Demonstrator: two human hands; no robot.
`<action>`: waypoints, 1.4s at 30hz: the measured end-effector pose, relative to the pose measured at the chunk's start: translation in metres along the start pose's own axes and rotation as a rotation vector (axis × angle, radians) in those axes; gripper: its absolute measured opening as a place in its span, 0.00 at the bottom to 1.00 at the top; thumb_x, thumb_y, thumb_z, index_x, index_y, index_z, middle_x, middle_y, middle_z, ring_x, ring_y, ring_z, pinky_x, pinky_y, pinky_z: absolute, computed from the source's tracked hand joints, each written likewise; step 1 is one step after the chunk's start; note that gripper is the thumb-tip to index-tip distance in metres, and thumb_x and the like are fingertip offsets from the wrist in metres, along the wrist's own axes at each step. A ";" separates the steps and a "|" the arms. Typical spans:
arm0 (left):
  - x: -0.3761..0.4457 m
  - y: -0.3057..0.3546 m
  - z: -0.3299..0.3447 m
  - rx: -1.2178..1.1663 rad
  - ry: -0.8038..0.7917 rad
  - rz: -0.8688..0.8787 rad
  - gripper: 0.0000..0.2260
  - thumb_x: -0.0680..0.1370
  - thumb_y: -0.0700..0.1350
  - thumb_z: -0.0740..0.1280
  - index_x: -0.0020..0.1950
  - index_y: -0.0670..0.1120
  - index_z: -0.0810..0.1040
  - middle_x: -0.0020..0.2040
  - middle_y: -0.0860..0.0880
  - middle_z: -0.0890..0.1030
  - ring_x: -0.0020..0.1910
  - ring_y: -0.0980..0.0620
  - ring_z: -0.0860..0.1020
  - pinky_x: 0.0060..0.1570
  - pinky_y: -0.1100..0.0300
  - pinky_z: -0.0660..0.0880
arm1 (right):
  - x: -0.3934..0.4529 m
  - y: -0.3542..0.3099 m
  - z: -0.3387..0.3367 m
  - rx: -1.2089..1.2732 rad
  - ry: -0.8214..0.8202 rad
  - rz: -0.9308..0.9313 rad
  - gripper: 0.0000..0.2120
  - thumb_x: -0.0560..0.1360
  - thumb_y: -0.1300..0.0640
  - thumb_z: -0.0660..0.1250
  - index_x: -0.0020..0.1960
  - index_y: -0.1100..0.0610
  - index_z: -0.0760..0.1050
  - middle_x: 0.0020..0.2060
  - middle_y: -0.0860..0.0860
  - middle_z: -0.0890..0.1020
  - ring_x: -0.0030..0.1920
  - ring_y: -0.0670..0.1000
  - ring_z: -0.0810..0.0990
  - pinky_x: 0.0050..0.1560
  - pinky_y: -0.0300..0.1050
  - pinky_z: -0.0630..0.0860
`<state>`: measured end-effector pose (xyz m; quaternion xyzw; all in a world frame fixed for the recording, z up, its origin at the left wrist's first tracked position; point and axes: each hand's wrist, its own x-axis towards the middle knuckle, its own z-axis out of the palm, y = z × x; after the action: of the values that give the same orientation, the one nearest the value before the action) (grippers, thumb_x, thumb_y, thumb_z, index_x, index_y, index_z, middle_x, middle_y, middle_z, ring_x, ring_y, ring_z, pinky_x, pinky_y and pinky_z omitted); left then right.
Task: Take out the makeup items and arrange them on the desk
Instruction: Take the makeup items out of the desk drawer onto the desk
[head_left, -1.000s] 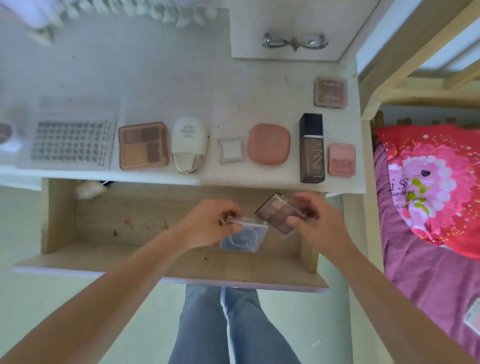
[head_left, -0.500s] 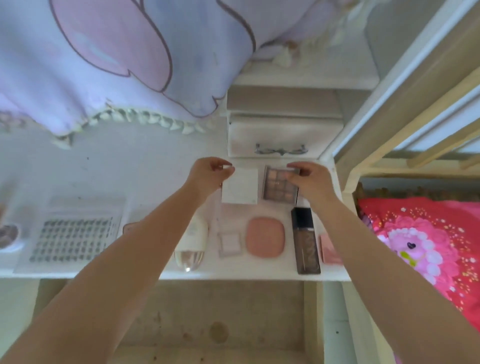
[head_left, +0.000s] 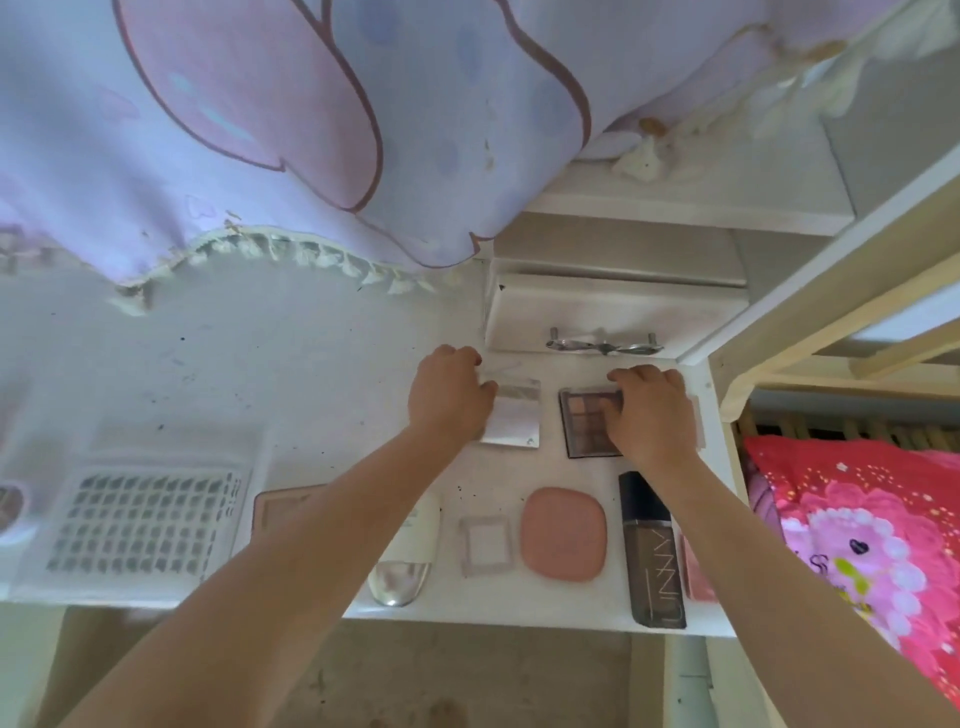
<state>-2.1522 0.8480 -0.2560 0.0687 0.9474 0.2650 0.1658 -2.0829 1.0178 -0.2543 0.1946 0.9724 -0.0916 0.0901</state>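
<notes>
On the white desk, my left hand holds the left edge of a clear square case lying flat. My right hand lies over a brown eyeshadow palette beside it, fingers curled on its top and right edge. In front stands a row: a white tube with a silver cap, a small clear square box, a pink compact, a dark foundation bottle, a pink blush partly behind my right arm. A peach palette shows under my left arm.
A clear lash tray lies at the left. A small white drawer unit with a metal handle stands just behind my hands. A lilac curtain hangs above. The open wooden drawer is below the desk edge; a red bedspread is right.
Both hands lifted the clear case and the brown palette out of the drawer, carried them to the back of the desk, and have lowered them flat onto it. The camera tilted up.
</notes>
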 end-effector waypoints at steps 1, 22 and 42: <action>-0.004 -0.001 -0.001 0.027 0.027 0.026 0.17 0.78 0.45 0.61 0.66 0.42 0.70 0.65 0.43 0.71 0.65 0.45 0.68 0.62 0.55 0.67 | -0.005 -0.002 0.002 -0.018 0.022 -0.002 0.19 0.77 0.59 0.58 0.68 0.59 0.66 0.65 0.58 0.70 0.66 0.60 0.63 0.62 0.48 0.63; -0.265 -0.358 -0.082 0.143 0.103 -0.434 0.17 0.78 0.44 0.62 0.65 0.39 0.72 0.62 0.40 0.75 0.63 0.41 0.70 0.63 0.52 0.66 | -0.237 -0.279 0.159 0.242 -0.289 -0.784 0.12 0.73 0.60 0.62 0.55 0.61 0.77 0.49 0.57 0.80 0.52 0.58 0.78 0.54 0.42 0.72; -0.262 -0.420 -0.069 0.161 -0.163 0.011 0.14 0.81 0.47 0.53 0.57 0.39 0.72 0.57 0.43 0.73 0.53 0.46 0.74 0.49 0.60 0.71 | -0.231 -0.345 0.219 -0.102 -0.427 -0.270 0.27 0.71 0.53 0.68 0.65 0.62 0.64 0.63 0.60 0.68 0.60 0.61 0.71 0.58 0.49 0.69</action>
<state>-1.9491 0.4007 -0.3478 0.1083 0.9485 0.1826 0.2351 -1.9791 0.5749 -0.3683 0.0347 0.9519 -0.0925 0.2902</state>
